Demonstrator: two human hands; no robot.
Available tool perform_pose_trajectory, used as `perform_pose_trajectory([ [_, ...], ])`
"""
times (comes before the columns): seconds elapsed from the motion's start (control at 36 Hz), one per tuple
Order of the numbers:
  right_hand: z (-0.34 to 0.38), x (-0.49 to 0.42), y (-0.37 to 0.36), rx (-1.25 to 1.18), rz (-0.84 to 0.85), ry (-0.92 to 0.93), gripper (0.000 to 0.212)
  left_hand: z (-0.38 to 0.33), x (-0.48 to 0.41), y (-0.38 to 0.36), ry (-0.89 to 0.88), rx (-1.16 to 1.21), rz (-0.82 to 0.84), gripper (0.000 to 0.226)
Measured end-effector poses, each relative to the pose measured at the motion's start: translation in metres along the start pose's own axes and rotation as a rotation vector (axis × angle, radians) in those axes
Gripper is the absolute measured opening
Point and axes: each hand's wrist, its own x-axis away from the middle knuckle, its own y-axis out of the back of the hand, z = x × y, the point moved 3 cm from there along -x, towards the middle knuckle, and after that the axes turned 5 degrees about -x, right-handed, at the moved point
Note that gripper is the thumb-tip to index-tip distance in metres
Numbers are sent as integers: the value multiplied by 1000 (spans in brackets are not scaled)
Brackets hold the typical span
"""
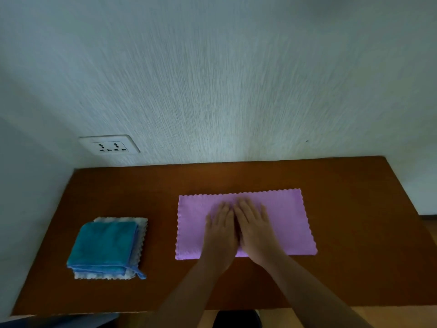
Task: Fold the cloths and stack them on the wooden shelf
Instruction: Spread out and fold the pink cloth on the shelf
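Note:
A pink cloth (287, 218) with scalloped edges lies flat as a wide rectangle on the brown wooden shelf (146, 185). My left hand (221, 229) and my right hand (254, 227) lie side by side on its middle, palms down, fingers straight, pressing it. To the left, a folded blue cloth (104, 245) sits on top of a folded white cloth (143, 233), forming a small stack.
A textured white wall rises right behind the shelf, with a white power socket (110, 145) low on the left. The shelf's front edge runs near the bottom of the view; its right end is at about (402, 209). Floor shows beyond it.

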Motion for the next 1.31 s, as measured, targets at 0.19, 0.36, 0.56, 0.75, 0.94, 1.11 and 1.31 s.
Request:
perform_pose_trajectory([
  [0.19, -15, 13, -16, -39, 98, -80, 59, 21, 15, -13, 61, -26, 130, 59],
  [0.36, -43, 22, -14, 1, 75, -193, 65, 43, 22, -15, 90, -54, 134, 71],
  [0.56, -75, 37, -3, 35, 80, -331, 65, 63, 24, -6, 282, -117, 192, 80],
  [0.75, -83, 43, 1, 54, 69, -359, 71, 72, 28, 6, 334, -160, 193, 71],
  [0.94, -42, 5, 19, 41, -3, -250, 68, 46, 12, 18, 165, -136, 134, 57],
  [1.11, -8, -27, 8, 23, 116, -107, 64, 45, -11, 9, 134, -127, 243, 56],
  [1.31, -14, -24, -16, 8, 197, -146, 62, 58, -19, 6, 188, -155, 313, 62],
])
